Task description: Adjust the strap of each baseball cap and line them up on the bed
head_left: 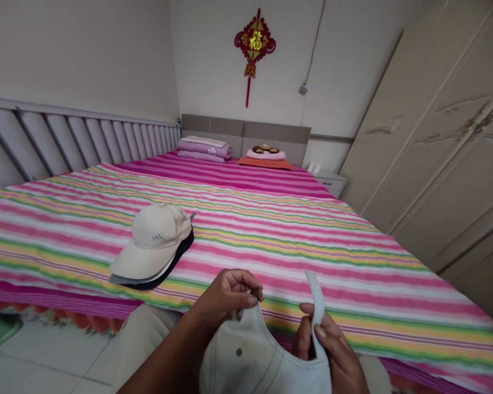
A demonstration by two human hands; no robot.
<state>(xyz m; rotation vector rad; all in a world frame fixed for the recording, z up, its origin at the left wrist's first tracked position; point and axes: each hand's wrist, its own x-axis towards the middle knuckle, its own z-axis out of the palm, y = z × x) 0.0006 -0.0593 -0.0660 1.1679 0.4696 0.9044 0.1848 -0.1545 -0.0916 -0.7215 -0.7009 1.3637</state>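
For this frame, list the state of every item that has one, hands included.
Left hand: pinching the back edge of the pale cap.
Right hand: gripping the cap's strap.
Pale cap: held, strap undone and sticking up.
Stacked caps: nested, lying on bed.
Wardrobe: doors closed.

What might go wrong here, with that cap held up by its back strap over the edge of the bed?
1. The left hand pinches only the buckle end and the right hand only the loose strap, so the pale cap may slip and fall to the floor, since it hangs off the bed.
2. The stacked caps lie near the bed's edge; a tug on the striped cover might tip them off.
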